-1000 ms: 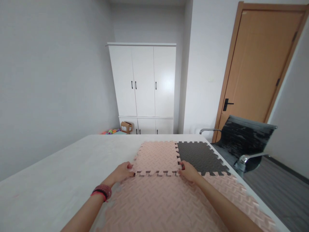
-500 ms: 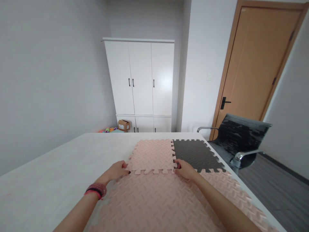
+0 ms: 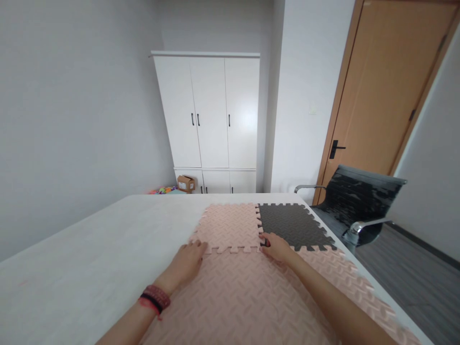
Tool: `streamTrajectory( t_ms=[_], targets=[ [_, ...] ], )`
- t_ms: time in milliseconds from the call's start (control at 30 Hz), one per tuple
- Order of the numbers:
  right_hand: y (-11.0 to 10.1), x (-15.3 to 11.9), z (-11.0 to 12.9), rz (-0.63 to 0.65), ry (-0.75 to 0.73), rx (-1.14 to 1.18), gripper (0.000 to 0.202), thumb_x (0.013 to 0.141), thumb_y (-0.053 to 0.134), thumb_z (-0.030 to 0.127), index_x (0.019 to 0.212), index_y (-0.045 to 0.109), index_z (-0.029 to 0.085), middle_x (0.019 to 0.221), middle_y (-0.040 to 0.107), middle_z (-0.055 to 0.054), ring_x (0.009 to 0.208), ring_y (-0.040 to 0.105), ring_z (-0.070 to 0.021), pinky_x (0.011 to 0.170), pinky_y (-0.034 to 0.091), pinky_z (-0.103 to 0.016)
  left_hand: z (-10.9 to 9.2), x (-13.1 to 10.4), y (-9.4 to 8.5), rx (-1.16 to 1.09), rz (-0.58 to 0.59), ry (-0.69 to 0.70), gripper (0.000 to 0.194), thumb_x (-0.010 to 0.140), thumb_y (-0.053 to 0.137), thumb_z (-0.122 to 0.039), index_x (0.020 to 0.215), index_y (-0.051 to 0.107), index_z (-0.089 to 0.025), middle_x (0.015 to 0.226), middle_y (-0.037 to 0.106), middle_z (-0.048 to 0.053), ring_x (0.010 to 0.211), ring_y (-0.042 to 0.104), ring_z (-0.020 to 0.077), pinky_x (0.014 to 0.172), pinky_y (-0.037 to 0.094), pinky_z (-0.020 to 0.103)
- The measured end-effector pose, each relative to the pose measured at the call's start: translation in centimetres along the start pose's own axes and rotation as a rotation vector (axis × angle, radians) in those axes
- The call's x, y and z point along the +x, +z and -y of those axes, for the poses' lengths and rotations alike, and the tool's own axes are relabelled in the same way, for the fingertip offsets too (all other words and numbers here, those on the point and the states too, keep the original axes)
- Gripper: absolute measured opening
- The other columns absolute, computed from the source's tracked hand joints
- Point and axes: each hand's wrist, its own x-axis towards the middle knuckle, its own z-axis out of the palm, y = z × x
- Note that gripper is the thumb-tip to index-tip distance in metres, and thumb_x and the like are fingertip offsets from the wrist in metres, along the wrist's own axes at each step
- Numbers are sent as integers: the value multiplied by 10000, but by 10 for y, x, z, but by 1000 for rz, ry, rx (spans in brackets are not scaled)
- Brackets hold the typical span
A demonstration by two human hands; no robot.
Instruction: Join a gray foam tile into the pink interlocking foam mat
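Note:
A far pink foam mat tile (image 3: 230, 223) lies with its toothed near edge along a larger pink foam mat (image 3: 244, 292). The near-edge teeth sit against the mat; some thin dark gaps show along the seam. My left hand (image 3: 185, 263) lies over the far tile's near left corner, fingers together and pressing down, covering that corner. At the near right corner, my right hand (image 3: 276, 247) pinches the far tile's edge between thumb and fingers. Right of it lies a dark grey foam tile (image 3: 294, 224), with a narrow toothed gap between the two.
The white table (image 3: 89, 249) extends to the left. A black chair (image 3: 362, 196) with metal armrests stands beyond its right edge. Behind are a white cabinet (image 3: 212, 110), a cardboard box (image 3: 186, 183), colourful items (image 3: 163, 190) and a wooden door (image 3: 388, 86).
My left hand has moved right and onto the tile's near left corner, its fingers now laid over it instead of pinching the edge. My right hand stays at the right corner. The view tilts slightly.

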Motion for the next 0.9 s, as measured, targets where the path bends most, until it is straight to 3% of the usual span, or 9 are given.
streamTrajectory(
  t_ms=[67, 133, 267, 400, 533, 667, 733, 900],
  targets=[
    [-3, 0, 2, 8, -14, -32, 487, 749, 569, 385, 1223, 558, 275, 1023, 634, -69, 925, 602, -206, 727, 384, -280, -14, -9, 1, -29, 33, 84, 490, 794, 340, -179, 1262, 465, -247, 1184, 577, 91, 1071, 555, 220, 939, 399, 373],
    [-5, 1, 3, 23, -24, -68, 475, 749, 572, 411, 1206, 579, 281, 1029, 643, -78, 945, 607, -225, 736, 396, -292, -20, -13, 2, -42, 52, 96, 514, 826, 319, -223, 1333, 403, -222, 1254, 557, 105, 1134, 531, 224, 988, 381, 380],
    [-10, 2, 4, 46, -40, -148, 440, 760, 564, 434, 1180, 602, 307, 1075, 634, -96, 966, 614, -255, 743, 415, -320, -14, -15, 1, -42, 77, 29, 509, 849, 295, -276, 1309, 445, -118, 1325, 526, 153, 1249, 446, 291, 1082, 288, 473],
    [-9, -3, 10, 21, -60, -227, 404, 801, 527, 413, 1185, 588, 300, 1071, 604, -112, 892, 630, -249, 720, 429, -332, -8, -18, 0, -47, 104, -5, 489, 861, 287, -312, 1315, 448, -223, 1430, 433, 68, 1316, 369, 293, 1061, 313, 524],
    [-2, -11, 22, -65, -80, -291, 326, 833, 486, 311, 1124, 605, 226, 1135, 561, -152, 992, 577, -286, 719, 435, -351, -22, -18, 0, -23, 53, -21, 451, 863, 273, -282, 1226, 520, -176, 1373, 476, 141, 1232, 466, 290, 996, 379, 497],
    [5, -17, 28, -104, -167, -319, 290, 858, 404, 186, 1063, 609, 174, 1160, 584, -143, 1111, 506, -277, 856, 394, -383, -36, -18, 3, -10, 4, -90, 447, 866, 242, -267, 1182, 540, -157, 1322, 507, 177, 1162, 519, 323, 1021, 271, 627],
    [5, -19, 26, -98, -206, -317, 310, 873, 359, 163, 1070, 598, 165, 1112, 621, -128, 1074, 532, -251, 889, 370, -380, -34, -18, 7, -24, 14, -133, 465, 863, 248, -271, 1236, 506, -170, 1351, 481, 179, 1214, 479, 337, 1027, 237, 659],
    [0, -20, 19, -67, -257, -305, 287, 858, 397, 180, 1054, 606, 199, 1081, 656, -102, 1046, 562, -242, 878, 351, -381, -20, -19, 8, -83, 92, -154, 522, 830, 317, -275, 1332, 424, -180, 1440, 370, 202, 1318, 373, 327, 1030, 288, 620]
  ],
)
